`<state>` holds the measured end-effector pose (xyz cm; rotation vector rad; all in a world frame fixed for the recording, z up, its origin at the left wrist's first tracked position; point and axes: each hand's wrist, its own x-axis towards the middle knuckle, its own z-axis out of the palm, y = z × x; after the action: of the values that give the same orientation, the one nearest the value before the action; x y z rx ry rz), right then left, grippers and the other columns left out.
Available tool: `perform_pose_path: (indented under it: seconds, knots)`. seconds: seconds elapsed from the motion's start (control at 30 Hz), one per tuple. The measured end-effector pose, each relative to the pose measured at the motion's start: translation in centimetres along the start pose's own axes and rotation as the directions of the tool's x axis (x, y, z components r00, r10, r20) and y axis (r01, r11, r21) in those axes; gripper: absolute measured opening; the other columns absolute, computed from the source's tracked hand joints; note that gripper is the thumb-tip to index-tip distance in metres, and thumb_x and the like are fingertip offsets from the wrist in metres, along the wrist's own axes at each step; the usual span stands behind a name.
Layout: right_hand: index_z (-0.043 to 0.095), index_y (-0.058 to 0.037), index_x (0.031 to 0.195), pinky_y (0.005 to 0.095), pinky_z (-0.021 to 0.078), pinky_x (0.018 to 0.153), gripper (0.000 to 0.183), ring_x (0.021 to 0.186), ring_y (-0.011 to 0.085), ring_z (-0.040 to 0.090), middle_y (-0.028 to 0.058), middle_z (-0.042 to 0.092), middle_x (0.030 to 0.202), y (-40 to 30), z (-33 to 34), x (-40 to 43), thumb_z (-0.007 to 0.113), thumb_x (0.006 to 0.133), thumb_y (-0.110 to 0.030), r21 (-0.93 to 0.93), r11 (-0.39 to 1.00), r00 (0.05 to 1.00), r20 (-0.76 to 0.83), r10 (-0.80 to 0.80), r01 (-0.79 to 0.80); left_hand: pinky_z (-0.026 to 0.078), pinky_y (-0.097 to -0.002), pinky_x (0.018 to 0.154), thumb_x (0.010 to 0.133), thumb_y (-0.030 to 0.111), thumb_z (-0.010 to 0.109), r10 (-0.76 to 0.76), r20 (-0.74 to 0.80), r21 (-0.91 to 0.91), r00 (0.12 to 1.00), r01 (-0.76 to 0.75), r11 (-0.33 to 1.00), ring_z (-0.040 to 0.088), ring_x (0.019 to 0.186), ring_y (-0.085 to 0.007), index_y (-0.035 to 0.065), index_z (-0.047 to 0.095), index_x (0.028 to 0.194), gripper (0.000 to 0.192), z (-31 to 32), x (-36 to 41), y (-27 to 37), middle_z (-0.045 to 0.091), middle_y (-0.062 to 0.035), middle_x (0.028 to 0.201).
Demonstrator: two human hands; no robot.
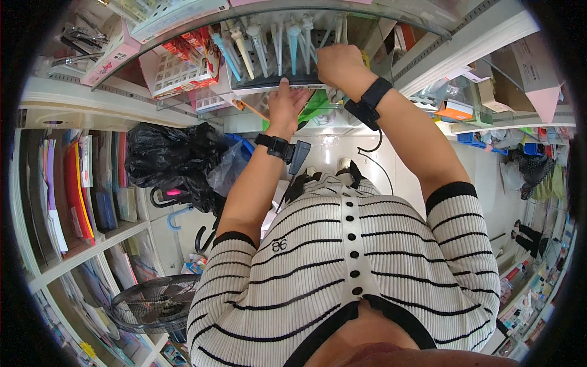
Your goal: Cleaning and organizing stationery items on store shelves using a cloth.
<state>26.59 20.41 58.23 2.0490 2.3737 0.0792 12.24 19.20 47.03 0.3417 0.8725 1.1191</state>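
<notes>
A display box of pens (275, 84) stands on a glass shelf in front of me, with several pale blue, white and cream pens upright in it. My left hand (288, 106) is at the box's front edge, thumb on the edge and the other fingers spread below it. Over the box's right end is my right hand (340, 65), its fingers curled; whether it holds a pen is hidden. A bright blue pen (293, 48) stands between the two hands. Both wrists wear black straps with devices.
Left of the pens sits a white basket (176, 75) with red packets. A glass shelf edge (257, 14) runs above. Black plastic bags (176, 160) hang at the left, over umbrella handles; a black fan (156, 303) stands lower. Opened cartons (497, 94) lie on the right shelf.
</notes>
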Motion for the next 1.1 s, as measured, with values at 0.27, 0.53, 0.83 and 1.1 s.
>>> perform_pose_path:
  seconds: [0.27, 0.53, 0.83, 1.1]
  knots:
    - [0.068, -0.0067, 0.085, 0.0392, 0.0523, 0.065, 0.019, 0.079, 0.0291, 0.065, 0.0157, 0.066, 0.082, -0.3, 1.1, -3.6, 0.059, 0.072, -0.018, 0.103, 0.989, 0.990, -0.087, 0.111, -0.102, 0.050, -0.0444, 0.092, 0.093, 0.029, 0.053, 0.007, -0.006, -0.002, 1.000, -0.007, 1.000, 0.057, 0.094, -0.0345, -0.0055, 0.039, 0.097, 0.038, -0.1, 0.1, -0.1, 0.051, -0.0227, 0.091]
    - [0.062, -0.0123, 0.109, 0.0416, 0.0511, 0.063, 0.036, 0.074, 0.0313, 0.064, 0.0169, 0.063, 0.085, 1.4, 0.6, -8.2, 0.058, 0.074, -0.019, 0.139, 0.990, 0.995, -0.096, 0.019, -0.006, 0.049, -0.0447, 0.092, 0.093, 0.030, 0.053, -0.027, 0.056, -0.017, 0.998, 0.028, 0.999, 0.056, 0.096, -0.0346, -0.0061, 0.038, 0.104, 0.041, -0.1, -0.1, -0.1, 0.050, -0.0191, 0.094]
    - [0.059, -0.0157, 0.117, 0.0420, 0.0505, 0.067, 0.042, 0.080, 0.0322, 0.063, 0.0149, 0.062, 0.091, 6.2, -1.4, -12.0, 0.062, 0.076, -0.026, 0.209, 0.956, 0.976, -0.031, 0.218, -0.207, 0.053, -0.0347, 0.069, 0.089, 0.023, 0.055, -0.046, 0.202, 0.640, 0.978, -0.096, 0.763, 0.062, 0.078, -0.0245, -0.0031, 0.048, 0.108, 0.033, 2.6, -4.2, 0.9, 0.056, -0.0123, 0.088]
    - [0.056, -0.0143, 0.118, 0.0432, 0.0506, 0.071, 0.045, 0.084, 0.0360, 0.063, 0.0167, 0.064, 0.096, 7.8, -1.4, -11.5, 0.061, 0.079, -0.037, 0.380, 0.859, 0.932, 0.018, 0.363, -0.343, 0.049, -0.0302, 0.066, 0.084, 0.012, 0.060, 0.344, 0.688, 0.675, 0.639, -0.738, 0.019, 0.060, 0.075, -0.0182, -0.0009, 0.047, 0.122, 0.042, 9.3, -1.3, -0.2, 0.057, -0.0142, 0.095]
